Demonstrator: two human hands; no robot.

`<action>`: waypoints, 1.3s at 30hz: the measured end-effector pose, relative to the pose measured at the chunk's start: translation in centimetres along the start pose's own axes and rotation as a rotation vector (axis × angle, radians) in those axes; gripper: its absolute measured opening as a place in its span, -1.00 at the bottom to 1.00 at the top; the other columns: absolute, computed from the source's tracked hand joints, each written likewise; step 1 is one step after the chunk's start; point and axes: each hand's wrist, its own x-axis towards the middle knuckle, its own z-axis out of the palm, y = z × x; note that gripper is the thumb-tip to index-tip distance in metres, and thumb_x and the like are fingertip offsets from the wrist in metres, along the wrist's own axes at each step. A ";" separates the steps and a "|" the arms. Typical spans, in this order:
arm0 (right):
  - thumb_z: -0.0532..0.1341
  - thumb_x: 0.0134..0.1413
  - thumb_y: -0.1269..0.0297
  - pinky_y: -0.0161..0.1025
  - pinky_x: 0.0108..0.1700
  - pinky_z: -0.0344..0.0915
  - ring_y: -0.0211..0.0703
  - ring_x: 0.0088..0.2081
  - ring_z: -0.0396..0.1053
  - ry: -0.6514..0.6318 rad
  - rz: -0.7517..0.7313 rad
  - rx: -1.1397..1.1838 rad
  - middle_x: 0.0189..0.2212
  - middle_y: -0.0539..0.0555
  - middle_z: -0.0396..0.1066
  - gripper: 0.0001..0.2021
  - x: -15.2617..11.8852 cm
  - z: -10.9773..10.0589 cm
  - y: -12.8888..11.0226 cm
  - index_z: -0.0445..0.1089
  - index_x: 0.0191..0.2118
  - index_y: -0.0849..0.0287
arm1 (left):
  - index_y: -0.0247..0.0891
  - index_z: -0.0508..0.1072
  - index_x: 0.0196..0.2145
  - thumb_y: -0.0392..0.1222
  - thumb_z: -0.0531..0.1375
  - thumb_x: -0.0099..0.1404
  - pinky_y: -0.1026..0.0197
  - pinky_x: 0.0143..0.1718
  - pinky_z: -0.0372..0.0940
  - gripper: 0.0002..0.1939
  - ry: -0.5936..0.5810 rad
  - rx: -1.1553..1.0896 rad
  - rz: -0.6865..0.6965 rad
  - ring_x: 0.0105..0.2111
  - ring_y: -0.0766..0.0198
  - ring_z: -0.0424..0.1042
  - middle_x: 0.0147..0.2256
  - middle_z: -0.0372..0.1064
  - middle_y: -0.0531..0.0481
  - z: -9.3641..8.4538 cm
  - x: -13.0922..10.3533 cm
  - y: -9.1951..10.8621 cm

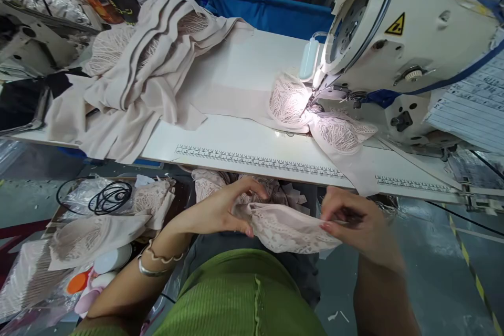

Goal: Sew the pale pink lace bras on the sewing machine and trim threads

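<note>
Above my lap, a pale pink lace bra cup is stretched between my two hands. My left hand curves round its left end, thumb below and fingers above, partly hidden by the fabric. At the other end, my right hand pinches the edge between thumb and fingertips. On the sewing machine, a second lace bra piece lies under the lit needle area, one strip hanging over the table's front edge. Neither hand touches it.
A heap of pale pink bra pieces covers the left of the white table, which has a printed ruler along its front. Below left stands a box with lace cups and a coiled black cable. Blue cloth hangs behind.
</note>
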 end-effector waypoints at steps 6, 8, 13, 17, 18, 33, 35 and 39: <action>0.30 0.17 0.37 -0.28 -0.39 0.24 -0.20 -0.40 0.33 -0.066 -0.034 -0.228 -0.44 0.00 0.40 -0.90 1.1 3.8 0.0 0.43 -0.38 0.09 | -0.26 0.46 -0.36 -0.06 0.21 0.44 0.24 -0.28 0.25 -0.74 0.012 0.126 0.215 -0.31 0.23 0.35 -0.34 0.35 -0.03 3.8 1.9 0.4; 0.32 0.16 0.33 -0.29 -0.42 0.21 -0.24 -0.45 0.28 -0.041 -0.004 -0.253 -0.43 -0.03 0.40 -0.93 0.6 3.9 0.7 0.40 -0.32 0.08 | -0.26 0.42 -0.45 -0.07 0.18 0.46 0.26 -0.34 0.21 -0.67 0.050 0.105 0.216 -0.37 0.26 0.32 -0.40 0.30 -0.01 4.4 2.2 0.2; 0.34 0.16 0.20 -0.32 -0.51 0.12 -0.32 -0.55 0.15 0.001 0.120 -0.167 -0.40 -0.06 0.40 -0.82 -0.7 2.5 2.1 0.30 -0.29 0.07 | -0.26 0.43 -0.45 -0.05 0.18 0.45 0.26 -0.38 0.18 -0.66 0.090 0.080 0.189 -0.39 0.26 0.29 -0.40 0.28 -0.01 3.8 2.3 0.1; 0.27 0.24 0.22 -0.31 -0.50 0.14 -0.32 -0.54 0.18 -0.002 0.038 -0.091 -0.37 0.00 0.45 -0.85 -0.8 1.8 2.0 0.35 -0.36 0.09 | -0.25 0.44 -0.46 -0.07 0.21 0.43 0.27 -0.34 0.21 -0.68 0.101 0.054 0.188 -0.36 0.26 0.32 -0.39 0.30 -0.01 3.5 2.6 0.3; 0.25 0.25 0.23 -0.30 -0.50 0.15 -0.31 -0.53 0.20 0.020 0.032 -0.076 -0.36 0.02 0.47 -0.85 -0.8 1.7 1.9 0.37 -0.36 0.09 | -0.26 0.44 -0.47 -0.06 0.22 0.42 0.26 -0.32 0.24 -0.68 0.097 0.035 0.184 -0.32 0.25 0.36 -0.36 0.34 -0.04 3.6 2.6 0.4; 0.27 0.25 0.21 -0.30 -0.47 0.25 -0.24 -0.46 0.33 0.159 0.139 0.089 -0.38 0.01 0.44 -0.85 -1.0 2.7 1.8 0.28 -0.29 0.06 | -0.23 0.26 -0.48 -0.23 0.23 0.25 0.36 -0.46 0.19 -0.79 0.162 -0.115 0.009 -0.45 0.36 0.32 -0.40 0.41 0.02 5.1 3.0 1.4; 0.27 0.25 0.20 -0.29 -0.44 0.27 -0.23 -0.43 0.35 0.145 0.164 0.063 -0.39 0.00 0.42 -0.87 -1.2 3.0 1.7 0.29 -0.25 0.06 | -0.22 0.35 -0.32 -0.20 0.29 0.22 0.36 -0.50 0.17 -0.85 0.147 -0.107 -0.039 -0.48 0.36 0.31 -0.40 0.41 0.06 5.4 3.2 1.5; 0.27 0.24 0.23 -0.30 -0.43 0.26 -0.25 -0.45 0.30 0.116 0.148 -0.022 -0.42 -0.03 0.36 -0.89 -1.5 3.4 1.5 0.32 -0.21 0.05 | -0.26 0.55 -0.31 -0.09 0.32 0.26 0.33 -0.48 0.12 -0.83 0.105 0.018 -0.074 -0.49 0.32 0.31 -0.47 0.46 0.04 6.1 3.6 1.2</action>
